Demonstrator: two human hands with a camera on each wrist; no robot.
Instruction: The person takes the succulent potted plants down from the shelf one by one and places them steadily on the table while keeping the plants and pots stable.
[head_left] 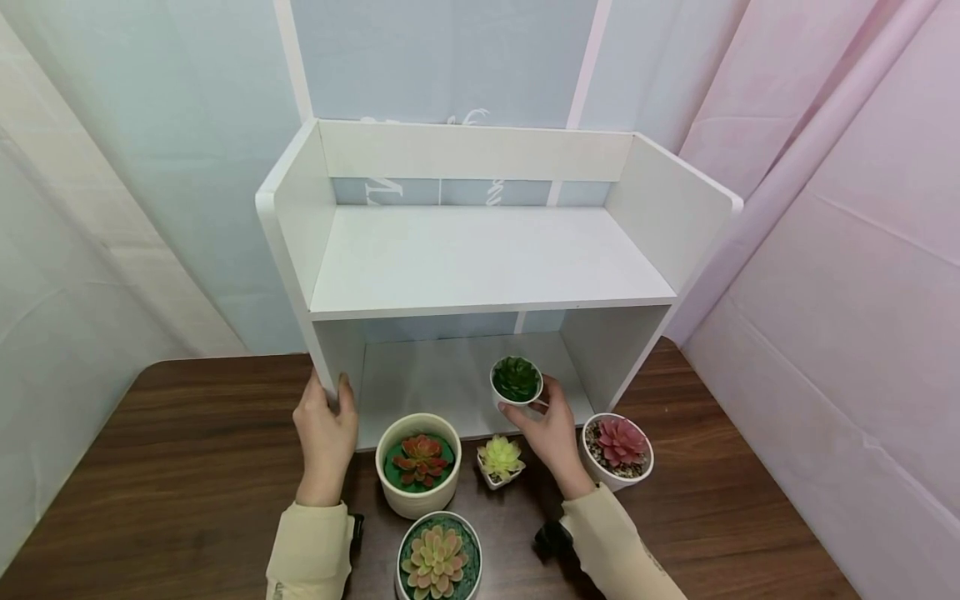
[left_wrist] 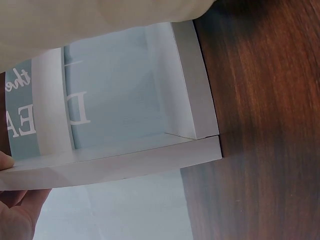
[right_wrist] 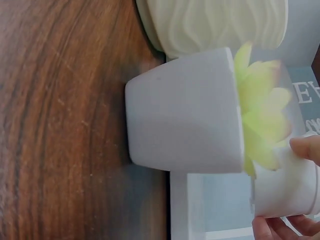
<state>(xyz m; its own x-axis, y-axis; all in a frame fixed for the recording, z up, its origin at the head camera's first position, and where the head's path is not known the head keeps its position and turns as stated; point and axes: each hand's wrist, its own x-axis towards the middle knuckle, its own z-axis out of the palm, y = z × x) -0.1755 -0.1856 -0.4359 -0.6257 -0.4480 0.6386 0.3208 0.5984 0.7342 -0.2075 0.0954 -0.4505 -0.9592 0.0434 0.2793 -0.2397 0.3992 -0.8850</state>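
Observation:
A white two-tier shelf (head_left: 480, 258) stands on the wooden table. My left hand (head_left: 326, 425) grips the front edge of its left side panel (left_wrist: 115, 162), thumb on the inner face. In my right hand (head_left: 551, 433) is a small white pot with a dark green succulent (head_left: 517, 379), pinched between thumb and fingers at the front of the lower tier; whether it touches the board I cannot tell. The right wrist view shows that white pot (right_wrist: 282, 192) partly behind a square pot with a yellow-green succulent (right_wrist: 185, 112).
In front of the shelf stand a cream pot with a red succulent (head_left: 418, 465), the yellow-green succulent (head_left: 500, 461) and a round pot with a peach-green succulent (head_left: 438, 558). A pink succulent's white pot (head_left: 617, 450) is by the shelf's right corner. Pale curtains (head_left: 847, 292) hang around the table (head_left: 187, 467).

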